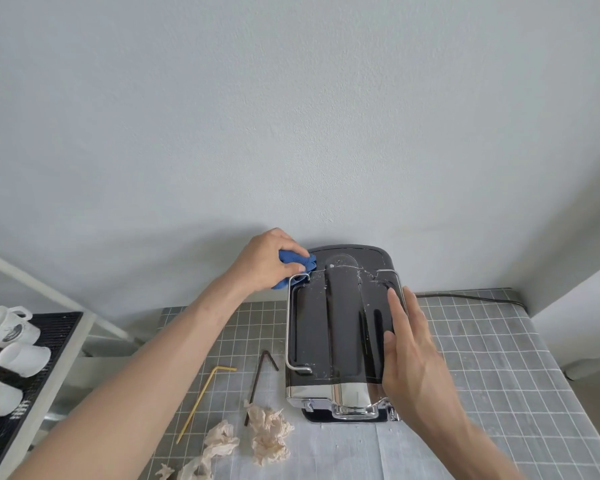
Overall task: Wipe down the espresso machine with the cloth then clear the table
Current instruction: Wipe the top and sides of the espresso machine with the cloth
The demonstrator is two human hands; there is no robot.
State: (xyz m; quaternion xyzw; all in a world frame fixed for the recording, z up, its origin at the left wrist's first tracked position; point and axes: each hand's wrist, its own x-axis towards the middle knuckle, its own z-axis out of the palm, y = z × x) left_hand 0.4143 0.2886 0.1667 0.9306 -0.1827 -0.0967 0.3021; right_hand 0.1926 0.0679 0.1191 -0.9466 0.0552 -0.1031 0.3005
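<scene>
A black espresso machine (pixel 336 320) with a chrome front and a wire rail stands on the grey grid tablecloth (pixel 482 358), against the wall. My left hand (pixel 271 263) grips a bunched blue cloth (pixel 297 261) at the machine's back left top corner. White specks lie on the top near the cloth. With straight fingers, my right hand (pixel 407 351) lies flat along the right edge of the machine's top.
Left of the machine lie a yellow straw (pixel 201 398), a brown straw (pixel 258 382) and crumpled beige napkins (pixel 267 434). A black mat at the far left carries overturned white cups (pixel 11 341). A black power cord (pixel 471 298) runs behind the machine to the right.
</scene>
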